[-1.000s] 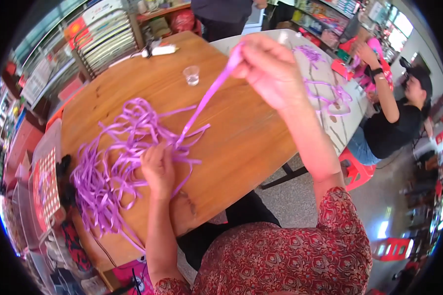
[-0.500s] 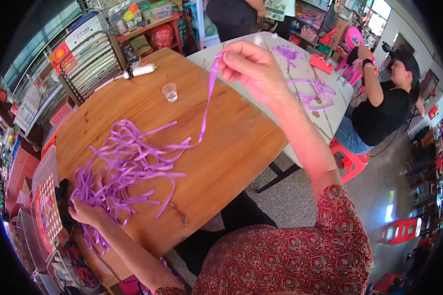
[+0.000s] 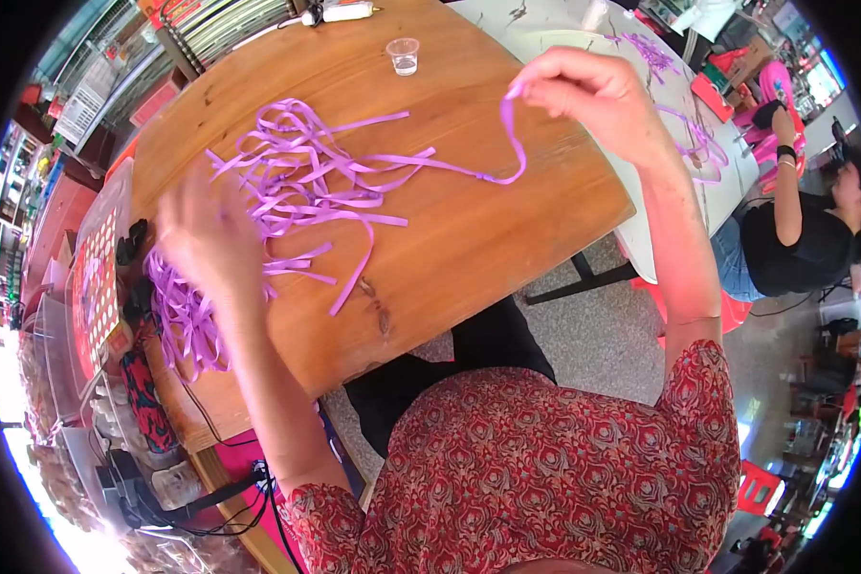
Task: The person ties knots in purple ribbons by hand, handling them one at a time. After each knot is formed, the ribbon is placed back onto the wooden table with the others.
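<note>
A loose heap of purple ribbon strips (image 3: 287,191) lies on a round wooden table (image 3: 469,249). My right hand (image 3: 598,100) is raised at the upper right and pinches the end of one purple ribbon (image 3: 507,143), which curves down to the tabletop and runs into the heap. My left hand (image 3: 206,239) hovers blurred over the heap's left part, fingers apart; whether it holds a strip is unclear. More ribbon strips (image 3: 182,316) hang over the table's left edge.
A small clear plastic cup (image 3: 404,55) stands at the table's far side. A white table (image 3: 679,115) with more purple strips is at the right, where a seated person in black (image 3: 794,249) rests an arm. A red patterned board (image 3: 96,287) lies left.
My right hand has lowered, so its ribbon now sags onto the table. My left hand has come from the table's left edge up over the heap.
</note>
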`<state>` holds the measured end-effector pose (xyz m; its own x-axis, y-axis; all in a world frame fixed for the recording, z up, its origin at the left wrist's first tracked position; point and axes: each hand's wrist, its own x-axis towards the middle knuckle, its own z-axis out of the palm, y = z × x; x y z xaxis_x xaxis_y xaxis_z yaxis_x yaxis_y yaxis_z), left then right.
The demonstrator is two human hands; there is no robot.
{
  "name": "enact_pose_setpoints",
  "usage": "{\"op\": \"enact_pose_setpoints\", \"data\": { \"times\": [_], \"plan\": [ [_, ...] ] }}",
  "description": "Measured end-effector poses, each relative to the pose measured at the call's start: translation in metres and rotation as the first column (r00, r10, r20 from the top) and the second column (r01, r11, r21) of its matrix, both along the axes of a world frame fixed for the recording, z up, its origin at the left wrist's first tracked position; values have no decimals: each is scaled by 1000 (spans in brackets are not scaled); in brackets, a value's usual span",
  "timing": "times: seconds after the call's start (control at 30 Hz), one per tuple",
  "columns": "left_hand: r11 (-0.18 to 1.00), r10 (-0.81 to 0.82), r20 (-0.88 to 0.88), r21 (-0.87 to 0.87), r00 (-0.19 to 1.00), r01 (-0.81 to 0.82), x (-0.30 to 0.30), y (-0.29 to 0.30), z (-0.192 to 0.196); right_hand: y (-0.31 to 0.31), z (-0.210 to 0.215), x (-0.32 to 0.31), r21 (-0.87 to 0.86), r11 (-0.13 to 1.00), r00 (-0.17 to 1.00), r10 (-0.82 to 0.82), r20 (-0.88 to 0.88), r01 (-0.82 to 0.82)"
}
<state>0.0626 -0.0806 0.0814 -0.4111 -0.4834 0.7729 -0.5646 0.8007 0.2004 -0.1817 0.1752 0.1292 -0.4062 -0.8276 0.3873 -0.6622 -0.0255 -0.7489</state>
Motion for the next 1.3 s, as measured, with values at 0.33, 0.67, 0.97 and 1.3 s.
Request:
{"op": "enact_pose_setpoints", "data": {
  "times": [0.33,0.67,0.97,1.3],
  "plan": [
    [-561,-91,-955,282,281,778,-71,138,-7,8,-17,55,-228,973,840,-106,-532,-22],
    [2,-527,-647,647,551,763,-73,124,-43,18,-64,43,-22,999,873,22,-488,-38],
    [36,-605,-610,621,512,783,-79,116,-48,22,-58,45,98,992,948,108,-300,-83],
    [-404,-319,-872,479,371,779,-74,128,-68,19,-96,56,-357,918,490,395,777,-174]
  ]
}}
